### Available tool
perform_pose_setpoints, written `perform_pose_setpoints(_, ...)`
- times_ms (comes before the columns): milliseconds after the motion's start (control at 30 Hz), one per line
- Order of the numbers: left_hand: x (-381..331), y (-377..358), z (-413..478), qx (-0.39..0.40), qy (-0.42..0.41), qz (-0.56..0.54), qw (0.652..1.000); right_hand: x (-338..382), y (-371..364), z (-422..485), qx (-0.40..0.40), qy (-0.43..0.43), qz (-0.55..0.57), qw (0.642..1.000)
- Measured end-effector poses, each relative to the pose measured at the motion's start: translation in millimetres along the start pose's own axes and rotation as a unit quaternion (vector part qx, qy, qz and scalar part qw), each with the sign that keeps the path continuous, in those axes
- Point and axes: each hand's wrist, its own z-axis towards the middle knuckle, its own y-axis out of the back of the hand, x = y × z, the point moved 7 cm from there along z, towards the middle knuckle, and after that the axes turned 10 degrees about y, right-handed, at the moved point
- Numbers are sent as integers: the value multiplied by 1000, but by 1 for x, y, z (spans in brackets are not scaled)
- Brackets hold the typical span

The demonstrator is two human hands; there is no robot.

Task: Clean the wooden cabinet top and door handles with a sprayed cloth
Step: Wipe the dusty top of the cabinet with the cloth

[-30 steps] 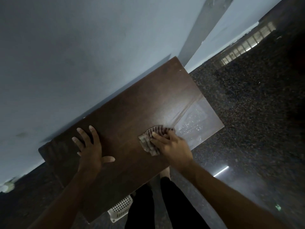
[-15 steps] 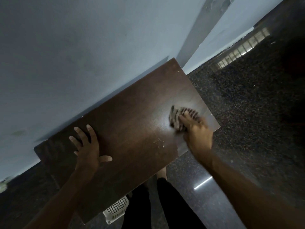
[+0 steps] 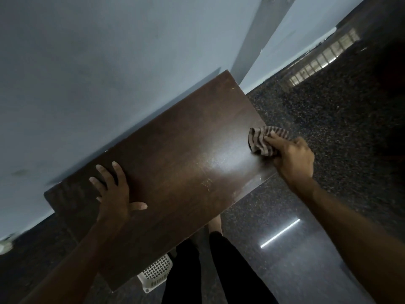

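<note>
one striped cloth (image 3: 264, 142) sits bunched at the right end of one dark wooden cabinet top (image 3: 175, 163), pinched in the right hand (image 3: 292, 160). left hand (image 3: 114, 194) lies flat, fingers spread. one white basket (image 3: 156, 273) below.

Dim, bluish light. A soft glare patch on the cabinet top (image 3: 219, 163); a bright streak reflects off the polished floor (image 3: 280, 235). Wide-angle bending tilts the edges; corners slightly soft.
</note>
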Motion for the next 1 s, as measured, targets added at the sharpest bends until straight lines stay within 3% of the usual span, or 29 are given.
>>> perform_pose_setpoints(133, 0, 0, 0, 3, 1, -8, 1000, 15, -7, -6, 6, -8, -4, 1000)
perform_pose_setpoints(300, 0, 0, 2, 0, 7, 3, 1000, 101, -22, -56, -6, 17, 116, 993)
perform_pose_setpoints(433, 1, 0, 1, -3, 3, -4, 1000, 188, -45, -100, 46, 174, 131, 975)
perform_pose_setpoints(567, 1, 1, -1, -5, -2, -7, 1000, 181, -42, -100, 51, 232, 80, 968)
perform_pose_setpoints(700, 1, 0, -1, -11, -6, -6, 1000, 104, -23, -62, 16, 61, 87, 994)
perform_pose_setpoints(833, 0, 0, -1, -18, -6, 2, 1000, 40, -3, -20, -23, -84, 46, 995)
perform_pose_setpoints(1000, 1, -1, 1, -13, -5, -3, 1000, 52, -10, -33, -35, -86, 55, 994)
